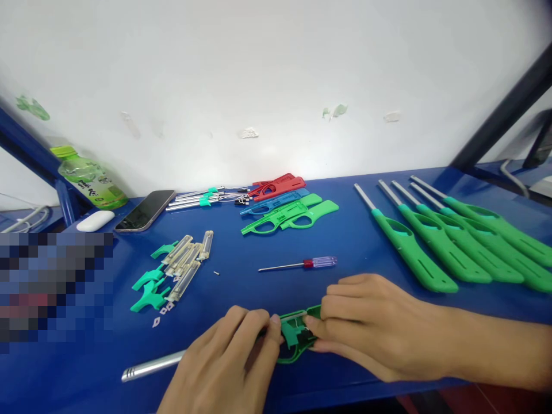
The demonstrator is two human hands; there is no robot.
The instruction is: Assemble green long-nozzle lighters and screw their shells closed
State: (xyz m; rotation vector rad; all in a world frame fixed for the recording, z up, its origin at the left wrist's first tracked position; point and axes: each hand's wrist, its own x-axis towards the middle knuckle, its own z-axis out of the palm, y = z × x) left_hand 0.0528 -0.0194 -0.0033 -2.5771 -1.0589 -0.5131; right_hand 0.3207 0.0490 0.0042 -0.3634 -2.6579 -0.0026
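Both my hands work on a partly open green lighter body (297,336) lying on the blue table (366,247) near its front edge. My left hand (228,362) is curled over the lighter's left part, fingertips pinching next to its silver metal tube (150,365), which sticks out to the left. My right hand (366,322) covers the lighter's right part, fingers closed and pressing on the green shell. A small screwdriver (302,264) with a clear handle lies just beyond my hands.
Several finished green lighters (444,241) lie at the right. Empty red, blue and green shells (284,210) sit at the back centre. Teal triggers and clear fuel tanks (176,267) lie at the left. A phone (145,210), white case (95,221) and green bottle (88,179) stand back left.
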